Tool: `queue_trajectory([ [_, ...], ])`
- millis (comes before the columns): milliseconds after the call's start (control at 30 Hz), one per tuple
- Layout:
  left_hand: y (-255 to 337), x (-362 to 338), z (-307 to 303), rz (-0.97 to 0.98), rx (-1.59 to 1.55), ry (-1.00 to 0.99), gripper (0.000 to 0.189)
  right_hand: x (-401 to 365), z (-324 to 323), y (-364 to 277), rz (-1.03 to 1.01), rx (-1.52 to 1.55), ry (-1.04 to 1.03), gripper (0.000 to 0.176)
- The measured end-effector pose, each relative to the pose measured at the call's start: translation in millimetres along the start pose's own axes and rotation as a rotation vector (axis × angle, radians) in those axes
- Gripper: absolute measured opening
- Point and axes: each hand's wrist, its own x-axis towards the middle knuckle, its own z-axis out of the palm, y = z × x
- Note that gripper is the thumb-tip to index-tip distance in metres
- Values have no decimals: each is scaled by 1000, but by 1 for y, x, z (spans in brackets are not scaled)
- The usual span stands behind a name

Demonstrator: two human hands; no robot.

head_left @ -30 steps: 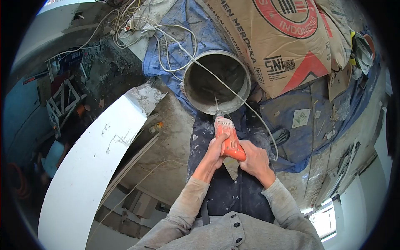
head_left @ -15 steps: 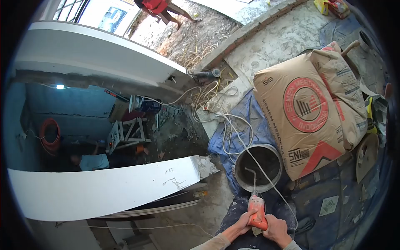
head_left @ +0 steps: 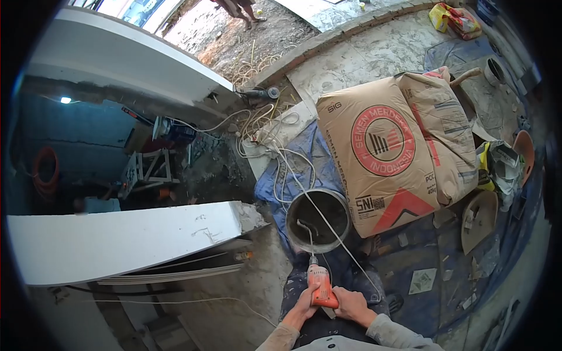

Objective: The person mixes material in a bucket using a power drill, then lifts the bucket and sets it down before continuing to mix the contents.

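Observation:
An orange power drill point(head_left: 319, 279) points away from me, low in the view. My left hand point(head_left: 307, 303) is closed around its left side, and my right hand point(head_left: 352, 306) grips the handle end from the right. A bent metal rod point(head_left: 312, 235) runs from the chuck into a round bucket point(head_left: 288, 230) between my legs. Grey material shows inside the bucket, but its texture is hard to make out. A pale cable point(head_left: 338, 237) crosses over the bucket toward my right leg.
Large paper cement bags point(head_left: 383, 143) lie right of the bucket on a blue tarp point(head_left: 277, 179). An angle grinder point(head_left: 257, 93) rests near coiled cables. A white wall edge point(head_left: 146, 240) borders a lower area at left, where a person is partly visible. Another person's legs point(head_left: 240, 11) show outside.
My view has turned right, so the bucket, bags and drill appear farther left. Both hands stay on the drill, with its rod still in the bucket. The person outside shows less.

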Motion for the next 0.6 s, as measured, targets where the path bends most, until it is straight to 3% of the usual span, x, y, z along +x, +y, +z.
queue_trajectory([
  [167, -7, 17, -5, -66, -38, 102, 46, 8, -4, 7, 2, -30, -60, 41],
  [333, -1, 13, -8, 21, 14, 93, 41, 7, 14, 2, 24, -37, -22, 48],
  [400, 3, 17, -9, 27, 12, 103, 41, 10, 10, -16, 15, -20, 90, 65],
  [433, 4, 18, -11, 25, 19, 118, 40, 14, 9, -22, 17, -21, 85, 65],
  [500, 8, 12, -6, 22, 29, 126, 40, 18, 8, -33, -67, -57, 301, 83],
  [600, 10, 6, 10, 51, 10, 125, 41, 27, 20, -35, 31, -96, 129, 91],
])
